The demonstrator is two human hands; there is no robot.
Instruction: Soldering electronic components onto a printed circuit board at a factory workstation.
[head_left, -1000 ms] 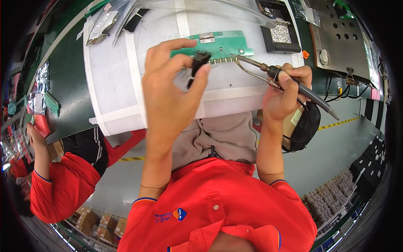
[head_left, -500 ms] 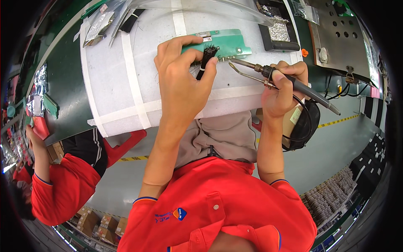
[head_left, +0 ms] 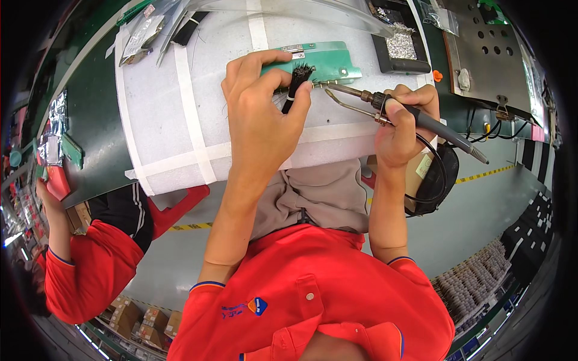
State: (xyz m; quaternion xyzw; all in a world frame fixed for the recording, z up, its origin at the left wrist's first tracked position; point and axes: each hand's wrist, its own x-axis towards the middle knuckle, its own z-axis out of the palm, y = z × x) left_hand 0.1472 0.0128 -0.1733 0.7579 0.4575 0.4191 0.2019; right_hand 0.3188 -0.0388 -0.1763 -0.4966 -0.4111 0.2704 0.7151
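Note:
My left hand [head_left: 260, 111] is closed around a bundle of thin black wires [head_left: 298, 83], its thumb and fingers at the near edge of a green plate-like fixture [head_left: 331, 59]. The bundle stands up with its cut ends fanned out at the top and a pale band around it. In my right hand [head_left: 402, 129] is a grey-handled soldering iron [head_left: 435, 125] with a thin bent metal tube [head_left: 349, 107] beside its shaft. The iron's tip is at the row of small metal parts [head_left: 322, 85] along the fixture's near edge; exact contact is too small to tell.
The white padded work surface [head_left: 162, 120] is crossed with tape strips. A black tray [head_left: 403, 65] of silvery scraps stands at the far right, beside a perforated metal box [head_left: 490, 60]. More black wires [head_left: 189, 29] lie far left. A co-worker in a red shirt [head_left: 93, 271] sits at left.
My right hand and the soldering iron have shifted slightly to the left along the fixture's edge. My left hand and the wire bundle look nearly unmoved.

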